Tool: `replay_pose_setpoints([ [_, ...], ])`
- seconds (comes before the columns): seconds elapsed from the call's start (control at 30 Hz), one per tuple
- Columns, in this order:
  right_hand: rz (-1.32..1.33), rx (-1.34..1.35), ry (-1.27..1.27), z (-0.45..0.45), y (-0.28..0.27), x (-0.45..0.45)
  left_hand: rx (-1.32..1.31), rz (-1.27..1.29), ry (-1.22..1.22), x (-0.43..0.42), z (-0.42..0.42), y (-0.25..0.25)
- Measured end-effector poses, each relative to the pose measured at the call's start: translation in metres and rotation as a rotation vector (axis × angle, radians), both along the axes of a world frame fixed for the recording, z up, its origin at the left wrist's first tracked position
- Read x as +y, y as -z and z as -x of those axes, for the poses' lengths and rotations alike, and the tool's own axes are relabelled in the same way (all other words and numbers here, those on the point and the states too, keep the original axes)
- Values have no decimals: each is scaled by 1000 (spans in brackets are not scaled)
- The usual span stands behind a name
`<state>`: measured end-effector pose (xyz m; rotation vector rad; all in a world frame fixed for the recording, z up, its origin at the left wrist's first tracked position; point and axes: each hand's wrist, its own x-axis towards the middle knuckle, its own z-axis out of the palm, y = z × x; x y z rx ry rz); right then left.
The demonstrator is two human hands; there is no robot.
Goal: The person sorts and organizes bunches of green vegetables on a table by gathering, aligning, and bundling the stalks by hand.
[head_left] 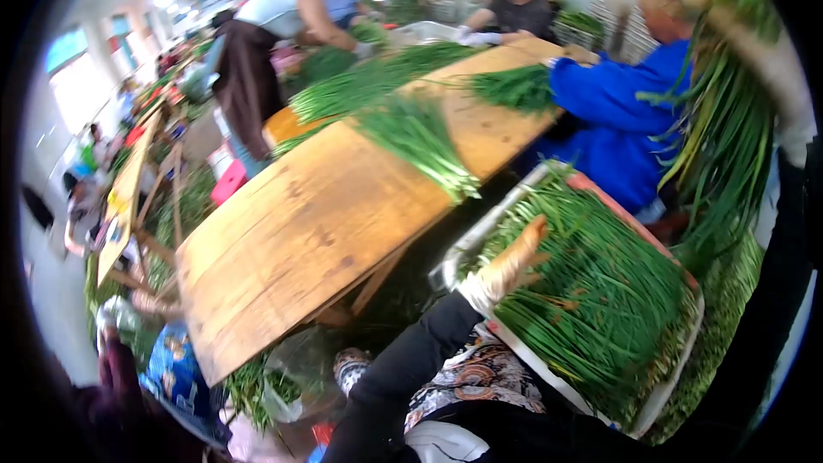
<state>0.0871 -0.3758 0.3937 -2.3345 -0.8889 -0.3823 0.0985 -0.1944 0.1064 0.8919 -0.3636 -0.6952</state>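
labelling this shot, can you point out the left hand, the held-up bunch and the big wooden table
Left hand [507, 269]: head view, on the middle of the hand.
Held-up bunch [722, 133]: head view, on its hanging green leaves.
Big wooden table [291, 249]: head view, on a bare part of its top.

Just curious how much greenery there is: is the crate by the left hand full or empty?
The crate looks full: long green stalks cover its visible inside up near the rim.

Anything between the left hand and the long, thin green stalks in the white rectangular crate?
Nothing visible. The left hand is inside the rim of the white rectangular crate, over the long, thin green stalks; contact with them can't be told.
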Motion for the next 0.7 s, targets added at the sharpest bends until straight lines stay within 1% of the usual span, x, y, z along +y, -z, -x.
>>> replay_pose_setpoints([
  [0.03, 41, -8, -17, 0, 4, 14, -49, -72, 51, 2, -1, -13],
  [0.07, 78, -34, -122, -3, 10, 44, 153, 329, 206, 23, -4, -36],
  [0.1, 130, -81, -190, 3, 17, 68, 174, 370, 168, 40, 0, -45],
  [0.13, 214, -229, -364, 0, 34, 96, 221, 410, 179, 36, -3, -50],
  [0.2, 334, -546, -727, 2, 68, 151, 46, 484, -46, 87, 22, -72],
  [0.23, 453, -453, -673, 7, 64, 153, 46, 485, -46, 98, 27, -81],
  [0.27, 401, -644, -899, 11, 94, 194, 50, 410, -202, 131, 44, -92],
  [0.3, 369, -764, -889, 19, 110, 220, 68, 346, -325, 160, 59, -101],
  [0.33, 219, -836, -1079, 29, 116, 261, 86, 282, -496, 197, 87, -110],
  [0.4, 257, -931, -1095, 25, 120, 275, 154, 145, -701, 224, 103, -127],
  [0.43, 187, -1028, -1182, 33, 122, 308, 237, 124, -771, 234, 115, -135],
  [0.47, 157, -1104, -1204, 31, 123, 323, 320, 104, -842, 247, 124, -143],
  [0.5, 130, -1175, -1263, 34, 124, 343, 187, -85, -952, 264, 136, -152],
  [0.53, 154, -1319, -1342, 42, 130, 386, 56, -283, -1077, 292, 157, -162],
  [0.6, 53, -1313, -1423, 45, 142, 413, -119, -569, -1191, 332, 157, -145],
  [0.63, -3, -1376, -1451, 55, 147, 445, -167, -467, -1215, 357, 175, -143],
  [0.7, -75, -1416, -1453, 66, 165, 473, -173, -509, -1307, 374, 187, -135],
])
